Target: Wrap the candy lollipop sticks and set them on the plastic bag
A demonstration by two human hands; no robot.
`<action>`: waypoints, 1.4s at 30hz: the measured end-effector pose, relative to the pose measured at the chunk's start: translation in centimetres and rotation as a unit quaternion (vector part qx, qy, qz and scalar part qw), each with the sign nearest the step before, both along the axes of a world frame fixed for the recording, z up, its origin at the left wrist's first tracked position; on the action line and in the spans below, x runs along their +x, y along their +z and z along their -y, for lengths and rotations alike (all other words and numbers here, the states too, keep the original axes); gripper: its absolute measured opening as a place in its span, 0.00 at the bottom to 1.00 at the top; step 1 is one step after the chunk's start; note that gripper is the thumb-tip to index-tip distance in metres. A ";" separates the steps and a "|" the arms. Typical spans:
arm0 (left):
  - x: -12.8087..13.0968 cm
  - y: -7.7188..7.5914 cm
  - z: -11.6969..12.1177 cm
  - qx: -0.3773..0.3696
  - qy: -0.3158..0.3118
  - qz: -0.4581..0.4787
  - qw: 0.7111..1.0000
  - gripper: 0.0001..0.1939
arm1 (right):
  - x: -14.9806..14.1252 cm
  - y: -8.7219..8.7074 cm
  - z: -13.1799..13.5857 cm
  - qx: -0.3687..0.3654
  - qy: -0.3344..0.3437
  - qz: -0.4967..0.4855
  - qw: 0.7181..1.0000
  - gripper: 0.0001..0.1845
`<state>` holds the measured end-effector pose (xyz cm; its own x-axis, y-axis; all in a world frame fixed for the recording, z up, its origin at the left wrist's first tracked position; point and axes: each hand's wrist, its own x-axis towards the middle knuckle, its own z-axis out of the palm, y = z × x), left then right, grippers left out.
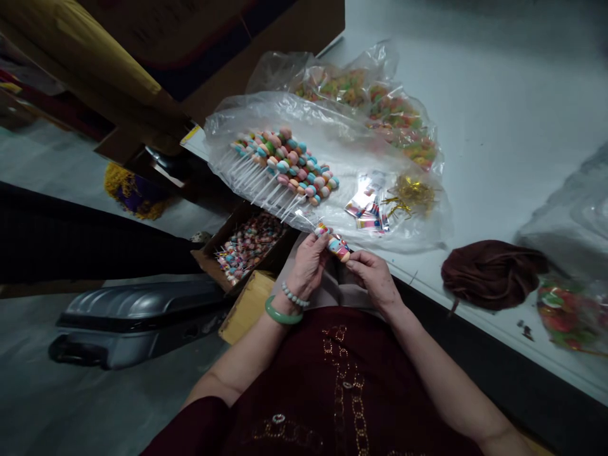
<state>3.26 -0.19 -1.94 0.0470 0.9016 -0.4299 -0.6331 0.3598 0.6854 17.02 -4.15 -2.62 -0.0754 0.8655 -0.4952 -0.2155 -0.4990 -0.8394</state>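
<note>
Both hands (336,266) are pinching a wrapped candy pop (339,247) over the lap — open box (247,246) nearby, loaded with more colorful pops. Clear plastic bag (349,149) on the tabletop (489,145) has stick candies, labels and gold ties lying on it — bags of gummies (380,107) behind.

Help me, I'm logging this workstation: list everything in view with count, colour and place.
held candy: one, multicoloured, between both hands
lollipops: many, pastel, on plastic
clear plastic: one sheet, on table
wrappers: several, silver-multicoloured, beside lollipops
tinsel: bunch, gold, beside wrappers
bagged sweets: many, orange-green, table
cloth: one, brown, table
table: one, white, upper right
open box: one, brown, candy-filled, lower left
large carton: one, brown, top
suitcase: one, grey, floor
yellow box: one, beside suitcase
left hand, right hand: centre
</note>
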 end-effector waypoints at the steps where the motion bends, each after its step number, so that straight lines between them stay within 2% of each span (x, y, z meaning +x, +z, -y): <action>1: 0.0 0.0 0.0 -0.001 -0.004 0.001 1.000 0.20 | 0.1 0.0 0.0 0.003 0.002 -0.003 1.000 0.12; 5: 0.4 -0.1 0.4 0.002 -0.025 -0.006 1.000 0.21 | 0.5 -0.5 -0.1 0.014 -0.015 0.024 1.000 0.15; 10: 1.6 -0.7 1.2 0.032 -0.033 -0.042 0.998 0.19 | 0.4 -1.4 -0.5 0.032 -0.032 0.129 0.991 0.13; 13: 2.1 -0.9 1.4 0.041 -0.026 -0.051 0.998 0.19 | -0.2 -1.4 -0.6 0.074 -0.062 0.188 0.977 0.16; 15: 2.1 -0.8 1.2 0.023 -0.026 -0.034 0.999 0.19 | -0.5 -1.2 -0.6 0.103 -0.070 0.185 0.975 0.17; 18: 1.6 -0.4 0.7 -0.026 -0.023 -0.009 0.999 0.19 | -0.2 -1.0 -0.2 0.094 -0.024 0.122 0.988 0.15; 21: 0.9 -0.3 0.3 -0.059 0.000 -0.007 0.998 0.18 | 0.6 -1.3 0.4 0.108 0.018 0.171 0.979 0.09; 24: 0.7 -0.4 0.2 -0.053 0.001 -0.004 0.999 0.19 | 0.8 -1.4 0.8 0.142 0.018 0.239 0.960 0.08; 28: 1.3 -0.9 0.7 -0.017 -0.003 -0.008 1.000 0.21 | -0.8 -1.1 0.4 0.173 0.015 0.239 0.956 0.08; 31: 1.6 -0.9 1.0 -0.027 -0.002 -0.020 0.999 0.22 | -1.7 -0.8 -0.1 0.208 -0.008 0.234 0.950 0.08; 34: 1.2 -0.7 0.9 -0.050 -0.036 -0.013 0.998 0.24 | -1.4 -0.8 -0.3 0.188 -0.033 0.203 0.961 0.08; 38: 0.1 -0.3 0.2 -0.043 -0.032 -0.016 0.998 0.22 | -0.6 -0.9 -0.1 0.161 -0.009 0.187 0.969 0.09; 40: -0.1 -0.3 0.1 -0.028 -0.026 -0.043 0.998 0.21 | -0.6 -1.1 0.1 0.179 0.005 0.229 0.957 0.09; 42: 0.1 -0.4 0.2 -0.011 -0.020 -0.076 0.997 0.20 | -0.8 -1.2 0.2 0.213 0.008 0.304 0.929 0.09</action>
<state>3.32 -0.42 -2.35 0.0159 0.8908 -0.4541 -0.5074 0.3985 0.7640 16.18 -4.33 -3.84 0.0908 0.9938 -0.0644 0.3668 -0.0935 -0.9256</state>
